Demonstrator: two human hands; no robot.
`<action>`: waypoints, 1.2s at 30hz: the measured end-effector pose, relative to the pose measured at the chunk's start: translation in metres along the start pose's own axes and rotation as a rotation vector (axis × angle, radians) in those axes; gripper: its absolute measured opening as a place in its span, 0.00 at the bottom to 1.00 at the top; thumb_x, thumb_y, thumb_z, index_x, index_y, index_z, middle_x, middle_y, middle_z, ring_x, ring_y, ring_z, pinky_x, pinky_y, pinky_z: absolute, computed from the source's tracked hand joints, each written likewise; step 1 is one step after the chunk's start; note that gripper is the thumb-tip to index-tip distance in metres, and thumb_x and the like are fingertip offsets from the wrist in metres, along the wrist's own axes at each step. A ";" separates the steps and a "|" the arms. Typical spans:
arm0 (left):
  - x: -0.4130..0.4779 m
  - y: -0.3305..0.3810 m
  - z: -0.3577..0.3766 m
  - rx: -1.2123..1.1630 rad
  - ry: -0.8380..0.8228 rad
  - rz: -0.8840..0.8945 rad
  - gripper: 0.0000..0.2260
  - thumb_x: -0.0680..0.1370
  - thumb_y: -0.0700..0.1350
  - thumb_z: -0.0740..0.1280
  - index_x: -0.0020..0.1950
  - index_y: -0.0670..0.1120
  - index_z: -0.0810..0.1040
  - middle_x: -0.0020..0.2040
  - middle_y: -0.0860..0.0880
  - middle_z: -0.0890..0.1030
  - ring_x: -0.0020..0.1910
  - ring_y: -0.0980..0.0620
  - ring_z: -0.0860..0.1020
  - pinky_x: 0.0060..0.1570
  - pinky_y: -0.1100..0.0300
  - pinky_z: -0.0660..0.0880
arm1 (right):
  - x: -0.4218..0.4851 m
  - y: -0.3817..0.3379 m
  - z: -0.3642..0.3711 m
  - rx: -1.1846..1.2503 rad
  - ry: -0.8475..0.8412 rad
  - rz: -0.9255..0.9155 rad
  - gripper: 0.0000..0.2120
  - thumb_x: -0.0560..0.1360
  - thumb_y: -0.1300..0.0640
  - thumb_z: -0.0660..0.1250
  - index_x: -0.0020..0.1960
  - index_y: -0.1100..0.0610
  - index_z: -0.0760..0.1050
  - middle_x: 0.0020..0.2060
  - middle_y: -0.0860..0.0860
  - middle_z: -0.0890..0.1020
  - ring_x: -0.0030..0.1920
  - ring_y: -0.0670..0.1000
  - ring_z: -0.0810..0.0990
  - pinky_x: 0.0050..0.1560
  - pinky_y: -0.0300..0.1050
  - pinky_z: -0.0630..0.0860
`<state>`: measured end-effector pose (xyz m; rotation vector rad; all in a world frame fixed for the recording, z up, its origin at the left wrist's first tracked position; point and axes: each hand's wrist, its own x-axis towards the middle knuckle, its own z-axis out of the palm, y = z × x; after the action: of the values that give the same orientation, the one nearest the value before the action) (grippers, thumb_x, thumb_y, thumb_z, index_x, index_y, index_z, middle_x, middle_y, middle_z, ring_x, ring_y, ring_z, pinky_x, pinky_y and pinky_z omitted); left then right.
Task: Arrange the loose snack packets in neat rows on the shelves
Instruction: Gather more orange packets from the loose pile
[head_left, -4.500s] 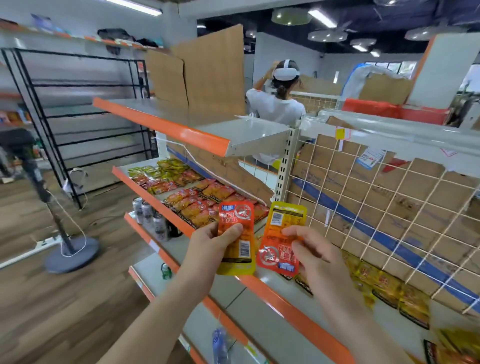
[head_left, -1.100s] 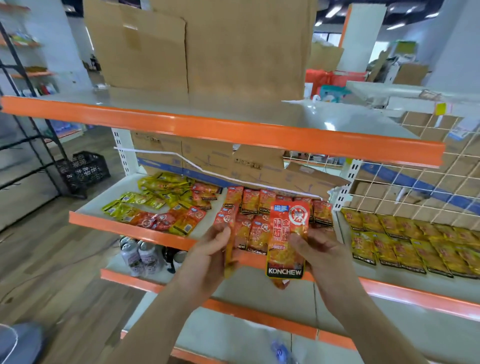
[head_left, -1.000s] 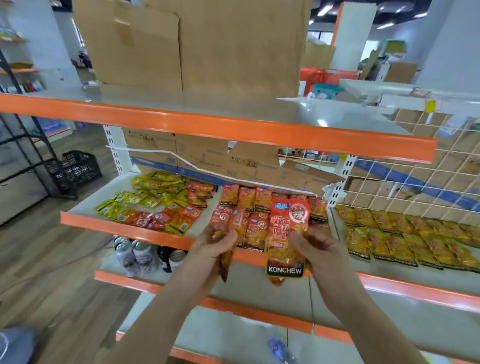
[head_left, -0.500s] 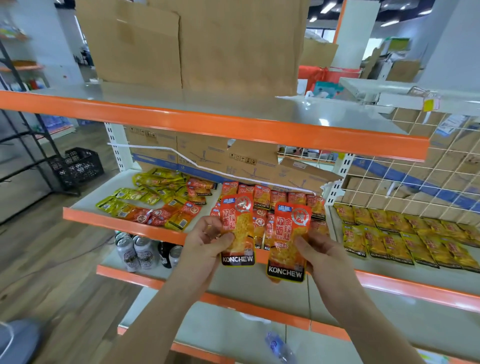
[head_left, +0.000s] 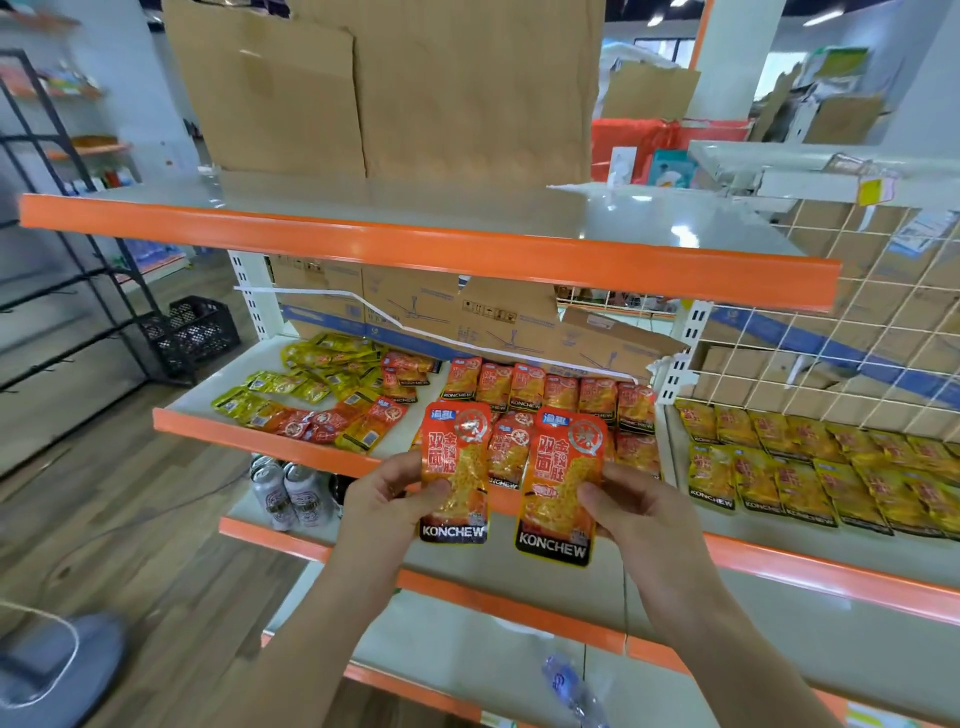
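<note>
My left hand (head_left: 387, 499) pinches an orange KONCHEW snack packet (head_left: 457, 470) upright by its left edge. My right hand (head_left: 634, 512) pinches a second orange packet (head_left: 561, 480) by its right edge, beside the first. Both packets hang face-up in front of the middle shelf (head_left: 249, 434). Behind them lie neat rows of orange packets (head_left: 550, 392). A loose heap of yellow and orange packets (head_left: 322, 389) covers the shelf's left half. On the adjoining right shelf, yellow packets (head_left: 810, 467) lie in ordered rows.
The top shelf (head_left: 415, 244) carries tall cardboard sheets (head_left: 395, 88). Cans (head_left: 288, 493) stand on the lower shelf at the left. A wire grid panel (head_left: 852, 332) backs the right shelf. A black rack (head_left: 67, 249) and black crate (head_left: 195, 327) stand left on the wooden floor.
I have turned from the shelf's end to face its front. The left hand's packet, edge-on a second ago, now faces up, and both packets sit side by side, slightly higher.
</note>
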<state>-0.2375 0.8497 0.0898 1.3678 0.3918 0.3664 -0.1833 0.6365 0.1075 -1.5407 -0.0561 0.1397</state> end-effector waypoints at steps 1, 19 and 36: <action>-0.002 0.000 0.001 0.012 -0.001 0.001 0.15 0.74 0.29 0.69 0.49 0.47 0.87 0.51 0.42 0.86 0.55 0.36 0.82 0.63 0.35 0.74 | 0.000 0.001 -0.001 -0.001 0.005 -0.003 0.09 0.75 0.66 0.71 0.48 0.53 0.83 0.39 0.46 0.87 0.43 0.51 0.82 0.51 0.56 0.79; 0.045 -0.006 -0.055 0.078 0.016 -0.063 0.13 0.72 0.29 0.72 0.47 0.45 0.86 0.43 0.46 0.87 0.43 0.47 0.85 0.47 0.55 0.79 | 0.026 0.014 0.064 0.001 0.141 0.034 0.06 0.73 0.67 0.72 0.47 0.58 0.82 0.27 0.45 0.81 0.27 0.43 0.75 0.35 0.42 0.70; 0.154 0.012 -0.144 0.170 -0.024 0.030 0.17 0.72 0.28 0.72 0.34 0.50 0.85 0.31 0.56 0.82 0.33 0.59 0.79 0.37 0.69 0.75 | 0.102 0.026 0.181 -0.160 0.123 -0.009 0.08 0.77 0.66 0.67 0.43 0.58 0.82 0.32 0.51 0.76 0.37 0.52 0.71 0.42 0.50 0.67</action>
<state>-0.1699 1.0489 0.0699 1.5435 0.3903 0.3470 -0.1056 0.8294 0.0818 -1.7051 0.0234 0.0334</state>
